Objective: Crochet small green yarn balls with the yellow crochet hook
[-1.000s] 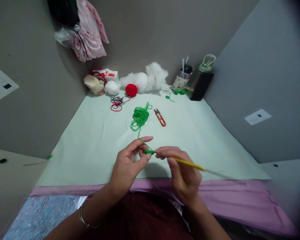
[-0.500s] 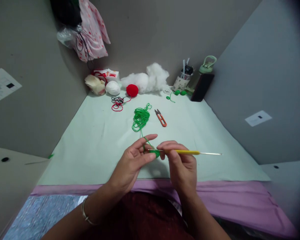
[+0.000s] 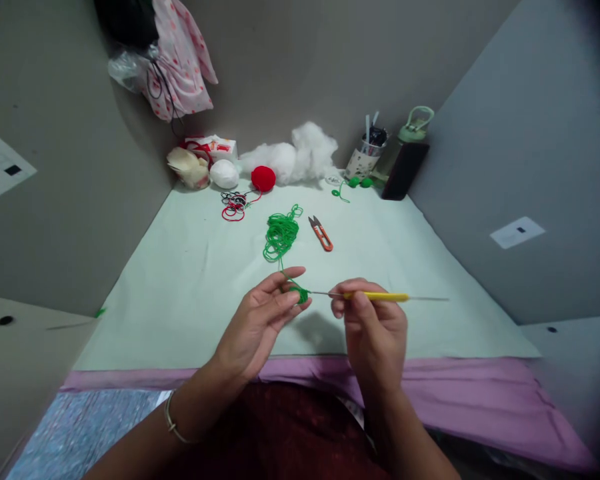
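Note:
My left hand (image 3: pixel 265 317) pinches a small green crochet piece (image 3: pixel 299 293) between thumb and fingers, with the index finger stretched out above it. A green strand runs from the piece up to a loose heap of green yarn (image 3: pixel 281 235) on the pale green cloth (image 3: pixel 190 280). My right hand (image 3: pixel 373 327) grips a crochet hook with a yellow handle (image 3: pixel 375 296), held level. The hook's metal tip points left into the green piece.
Orange thread snips (image 3: pixel 321 235) lie right of the yarn heap. Along the back wall sit a red yarn ball (image 3: pixel 263 179), a white ball (image 3: pixel 225 174), white stuffing (image 3: pixel 300 157), a cup of tools (image 3: pixel 366 153), a green-lidded bottle (image 3: pixel 411 137) and tangled red and black threads (image 3: pixel 234 203).
The hook swung from pointing down-right to level. My right hand slid right along the handle, baring more of the metal shaft. My left hand stayed on the green piece.

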A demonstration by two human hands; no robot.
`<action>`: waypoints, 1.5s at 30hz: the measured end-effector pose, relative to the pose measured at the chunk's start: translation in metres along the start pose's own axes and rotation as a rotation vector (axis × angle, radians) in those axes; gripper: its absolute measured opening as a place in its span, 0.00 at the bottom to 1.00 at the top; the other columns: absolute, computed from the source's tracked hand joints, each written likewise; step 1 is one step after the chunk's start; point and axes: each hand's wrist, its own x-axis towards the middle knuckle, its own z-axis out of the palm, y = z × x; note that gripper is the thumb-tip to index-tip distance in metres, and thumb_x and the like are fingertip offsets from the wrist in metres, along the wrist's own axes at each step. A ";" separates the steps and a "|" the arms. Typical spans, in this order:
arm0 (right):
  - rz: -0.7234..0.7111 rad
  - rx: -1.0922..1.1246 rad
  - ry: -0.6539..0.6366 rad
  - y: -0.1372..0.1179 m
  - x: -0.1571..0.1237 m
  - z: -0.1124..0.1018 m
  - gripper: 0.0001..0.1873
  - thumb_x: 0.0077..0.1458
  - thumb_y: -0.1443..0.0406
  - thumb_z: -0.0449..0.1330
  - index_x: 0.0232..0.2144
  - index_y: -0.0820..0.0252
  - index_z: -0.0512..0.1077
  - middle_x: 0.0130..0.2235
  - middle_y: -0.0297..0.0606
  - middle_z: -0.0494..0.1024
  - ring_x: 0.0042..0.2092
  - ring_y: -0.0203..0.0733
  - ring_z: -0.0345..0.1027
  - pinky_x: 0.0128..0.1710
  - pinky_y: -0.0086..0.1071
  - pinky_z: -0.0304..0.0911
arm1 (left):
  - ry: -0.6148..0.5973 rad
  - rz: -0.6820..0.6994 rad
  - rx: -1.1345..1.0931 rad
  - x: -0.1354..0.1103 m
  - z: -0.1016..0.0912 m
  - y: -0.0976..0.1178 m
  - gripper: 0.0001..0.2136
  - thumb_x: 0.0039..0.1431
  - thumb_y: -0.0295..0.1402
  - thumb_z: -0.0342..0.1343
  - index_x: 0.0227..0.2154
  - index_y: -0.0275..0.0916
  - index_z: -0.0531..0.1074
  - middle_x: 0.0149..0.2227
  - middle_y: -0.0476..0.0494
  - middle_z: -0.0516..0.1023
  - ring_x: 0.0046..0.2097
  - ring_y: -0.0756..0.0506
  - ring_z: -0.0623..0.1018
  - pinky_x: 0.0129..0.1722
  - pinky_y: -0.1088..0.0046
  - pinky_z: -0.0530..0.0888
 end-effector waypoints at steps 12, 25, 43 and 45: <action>0.130 0.115 -0.088 0.003 0.001 -0.001 0.09 0.69 0.61 0.62 0.40 0.55 0.81 0.37 0.38 0.85 0.32 0.37 0.76 0.34 0.32 0.73 | -0.002 0.106 0.258 -0.008 0.001 -0.001 0.16 0.57 0.33 0.71 0.49 0.46 0.85 0.37 0.47 0.76 0.43 0.46 0.73 0.48 0.70 0.68; -0.583 -0.710 -0.255 0.006 -0.018 -0.003 0.23 0.64 0.74 0.63 0.58 0.50 0.78 0.48 0.44 0.84 0.48 0.48 0.80 0.44 0.39 0.78 | 0.029 0.153 0.221 -0.009 0.000 -0.008 0.22 0.56 0.29 0.72 0.55 0.48 0.82 0.35 0.51 0.78 0.40 0.50 0.74 0.48 0.73 0.71; -0.362 -0.526 -0.157 0.003 -0.014 0.002 0.18 0.65 0.73 0.63 0.51 0.48 0.82 0.44 0.40 0.84 0.44 0.44 0.78 0.41 0.39 0.75 | 0.011 0.065 0.128 -0.006 0.003 -0.010 0.20 0.55 0.32 0.73 0.52 0.44 0.83 0.35 0.49 0.79 0.40 0.49 0.76 0.50 0.70 0.70; -0.481 -0.613 -0.183 0.002 -0.015 0.000 0.22 0.64 0.74 0.64 0.54 0.47 0.81 0.47 0.42 0.84 0.46 0.46 0.78 0.43 0.41 0.75 | -0.022 -0.029 0.048 -0.004 0.001 -0.008 0.20 0.54 0.32 0.74 0.51 0.41 0.83 0.35 0.48 0.80 0.41 0.48 0.77 0.52 0.68 0.71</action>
